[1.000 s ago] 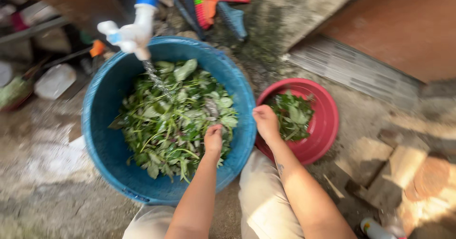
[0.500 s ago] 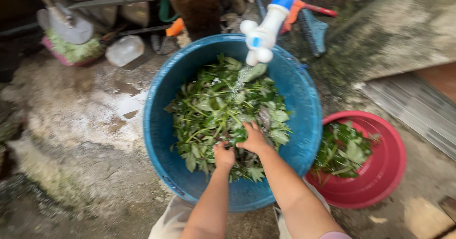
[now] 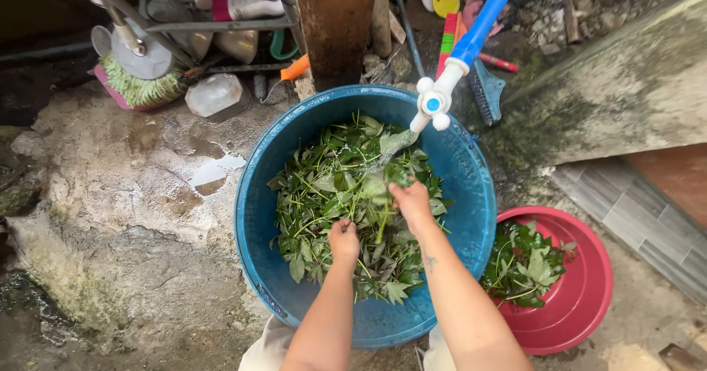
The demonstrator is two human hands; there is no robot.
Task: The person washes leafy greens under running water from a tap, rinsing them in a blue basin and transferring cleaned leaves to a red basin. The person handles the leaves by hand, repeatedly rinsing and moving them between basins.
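- Greens (image 3: 335, 209) fill the blue tub (image 3: 258, 216), centre of the scene, water pouring from the white tap (image 3: 432, 104) at its far rim.
- Left hand (image 3: 344, 240) fisted, clutching stems near the middle.
- Right hand (image 3: 411, 200) curled around leaves, right under the stream.
- Red bowl (image 3: 589, 297) at right holds more greens.

We note left hand (image 3: 344, 238) and right hand (image 3: 412, 203) in leafy greens (image 3: 324, 194) | blue basin (image 3: 258, 216) | white tap (image 3: 433, 104) running.

White bottle (image 3: 247, 4) with red label lies top left; clear plastic container (image 3: 214, 95) below.
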